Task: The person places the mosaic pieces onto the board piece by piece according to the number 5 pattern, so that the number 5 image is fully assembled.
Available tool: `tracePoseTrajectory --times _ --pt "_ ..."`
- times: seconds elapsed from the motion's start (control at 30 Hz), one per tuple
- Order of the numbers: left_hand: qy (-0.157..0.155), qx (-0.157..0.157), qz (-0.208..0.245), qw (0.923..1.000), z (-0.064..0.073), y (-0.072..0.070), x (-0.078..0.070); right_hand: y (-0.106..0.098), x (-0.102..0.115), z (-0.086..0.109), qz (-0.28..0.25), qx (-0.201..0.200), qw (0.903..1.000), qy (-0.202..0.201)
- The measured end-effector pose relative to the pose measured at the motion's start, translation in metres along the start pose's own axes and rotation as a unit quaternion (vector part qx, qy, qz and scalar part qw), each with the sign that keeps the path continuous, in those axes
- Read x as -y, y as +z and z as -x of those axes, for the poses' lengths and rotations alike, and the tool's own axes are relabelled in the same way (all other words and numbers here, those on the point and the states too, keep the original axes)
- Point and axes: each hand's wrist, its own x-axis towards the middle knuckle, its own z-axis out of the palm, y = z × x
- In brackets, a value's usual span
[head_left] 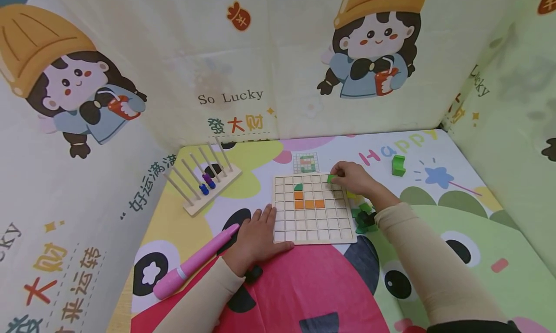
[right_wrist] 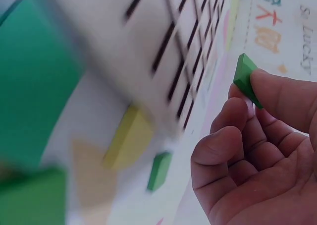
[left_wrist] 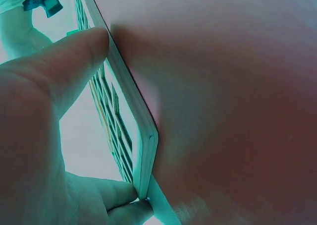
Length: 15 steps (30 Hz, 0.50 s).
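A pale wooden grid board (head_left: 317, 229) lies on the patterned cloth. On it, orange squares (head_left: 309, 204) form an L, topped by a dark green piece (head_left: 298, 187) with a cut-off corner. My left hand (head_left: 258, 236) rests at the near left corner, fingers straight along the left side and thumb against the front edge (left_wrist: 148, 136). Between thumb and fingertips, my right hand (head_left: 354, 177) pinches a small green block (right_wrist: 243, 75) above the far right corner; its other fingers curl loosely. Loose green pieces (head_left: 364, 217) lie in a pile right of the board, partly behind my right wrist.
A printed pattern card (head_left: 306, 162) lies just beyond the board. At the left stands a pegged wooden rack (head_left: 213, 190) with blue and purple beads, and a pink pen-shaped stick (head_left: 195, 263) lies nearer. A green curved block (head_left: 398, 165) sits at the far right.
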Motion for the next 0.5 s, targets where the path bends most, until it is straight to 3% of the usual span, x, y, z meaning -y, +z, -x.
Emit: tracePoseTrajectory --times 0.17,0.5 --pt "0.001 -0.003 0.000 1.0000 0.000 -0.001 0.000 0.009 0.015 -0.009 0.002 0.018 0.9992 -0.034" --pt "-0.003 0.002 -0.004 1.0000 0.001 -0.002 0.000 0.029 0.034 -0.023 0.014 0.055 0.9968 -0.055"
